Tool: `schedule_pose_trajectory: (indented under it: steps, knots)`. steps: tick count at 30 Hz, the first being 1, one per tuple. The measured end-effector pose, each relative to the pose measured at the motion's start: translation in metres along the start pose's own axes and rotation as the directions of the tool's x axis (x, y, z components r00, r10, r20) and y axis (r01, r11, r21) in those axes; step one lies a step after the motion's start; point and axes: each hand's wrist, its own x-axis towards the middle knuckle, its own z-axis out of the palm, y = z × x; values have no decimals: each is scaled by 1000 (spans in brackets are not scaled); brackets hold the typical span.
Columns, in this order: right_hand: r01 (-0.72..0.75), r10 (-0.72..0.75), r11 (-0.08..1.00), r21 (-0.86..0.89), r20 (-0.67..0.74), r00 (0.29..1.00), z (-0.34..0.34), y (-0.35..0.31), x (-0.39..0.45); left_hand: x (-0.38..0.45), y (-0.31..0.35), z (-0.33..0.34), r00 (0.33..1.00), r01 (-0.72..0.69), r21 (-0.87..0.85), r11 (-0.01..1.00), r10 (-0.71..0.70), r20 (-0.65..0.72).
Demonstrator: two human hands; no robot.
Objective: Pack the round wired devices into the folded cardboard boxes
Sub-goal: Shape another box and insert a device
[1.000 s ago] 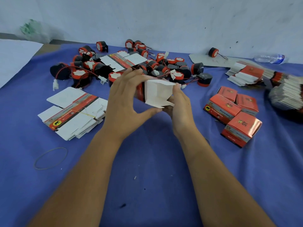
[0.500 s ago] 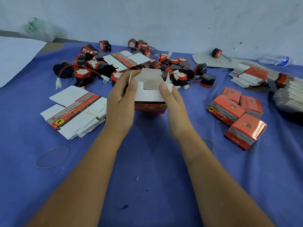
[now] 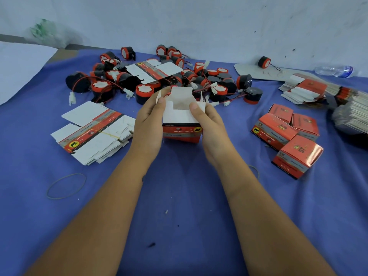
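A red and white cardboard box (image 3: 182,128) stands upright on the blue cloth, its white top flaps open and nothing visible inside. My left hand (image 3: 148,120) grips its left side, thumb on the front flap. My right hand (image 3: 211,122) grips its right side, thumb on the flap edge. Behind the box lies a heap of round black and red wired devices (image 3: 145,90) with red wires and white plugs.
A banded stack of flat box blanks (image 3: 93,132) lies left. Three closed boxes (image 3: 286,136) sit right, more blanks (image 3: 310,90) beyond them. A rubber band (image 3: 66,186) lies near left. A plastic bottle (image 3: 334,71) and a lone device (image 3: 264,62) are by the wall.
The box turned from lying sideways in the air to standing upright on the cloth with its flaps up. Both hands shifted to its two sides.
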Motion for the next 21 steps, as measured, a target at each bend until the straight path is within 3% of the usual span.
schedule_pose_trajectory:
  steps: [8, 15, 21]
  knots:
    - [-62, 62, 998, 1, 9, 998, -1, 1, 2, 4, -2, 1, 997, 82, -12, 997, -82, 4]
    - [-68, 68, 997, -26, 5, 998, -1, 1, 4, 1, -1, 2, 998, 69, -72, 995, -69, 14]
    - [-33, 30, 993, -112, -28, 999, -2, 2, 4, 4, -2, 2, 990, 97, -260, 961, -68, 121]
